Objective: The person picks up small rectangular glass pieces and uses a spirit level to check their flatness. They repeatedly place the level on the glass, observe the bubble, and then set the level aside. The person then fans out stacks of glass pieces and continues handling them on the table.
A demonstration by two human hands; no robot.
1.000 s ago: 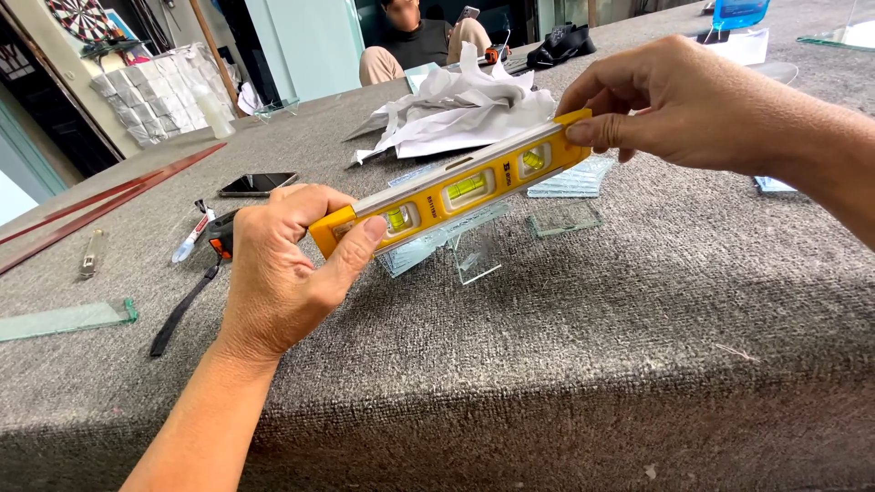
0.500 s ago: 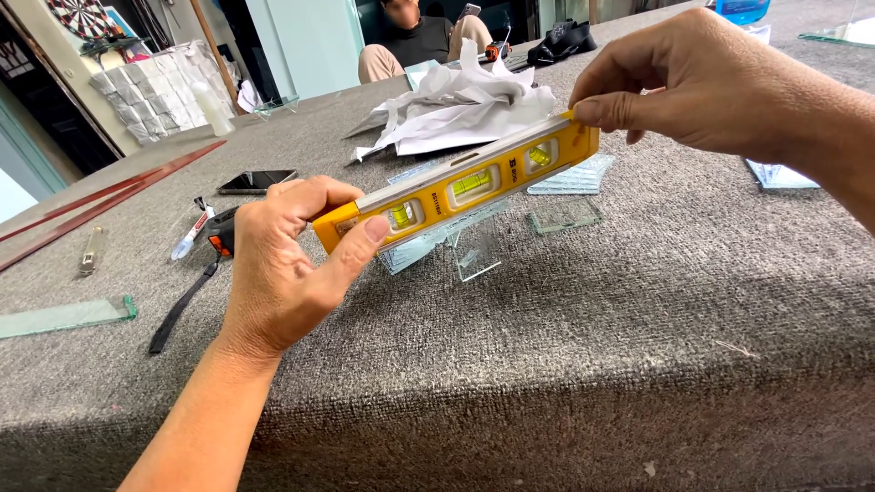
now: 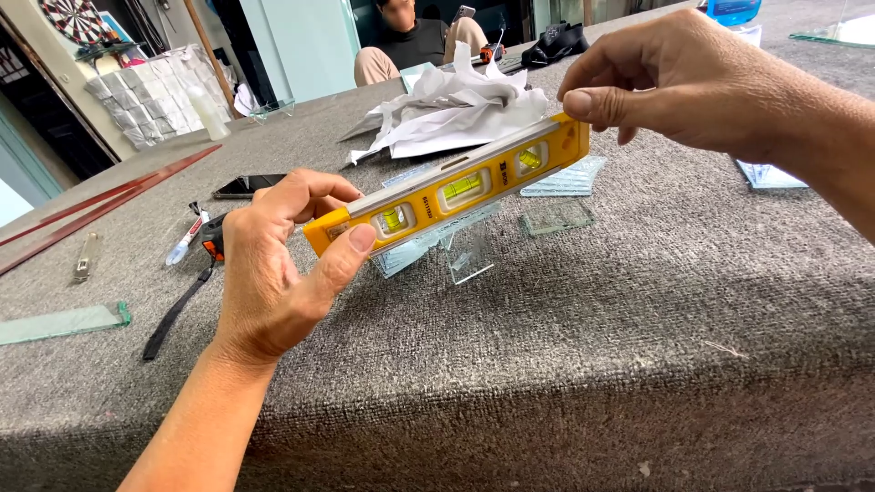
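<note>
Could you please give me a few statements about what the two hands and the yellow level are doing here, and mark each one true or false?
1. Both hands hold the yellow spirit level, one at each end. True.
2. The level lies flat on the grey carpeted table. False: it is held tilted above the table, its far end higher.
3. The left hand grips the nearer, lower end. True.
4. The right hand is holding the phone. False: it pinches the level's far end; the phone lies on the table.
5. Small pieces of clear glass lie on the table below the level. True.
</note>
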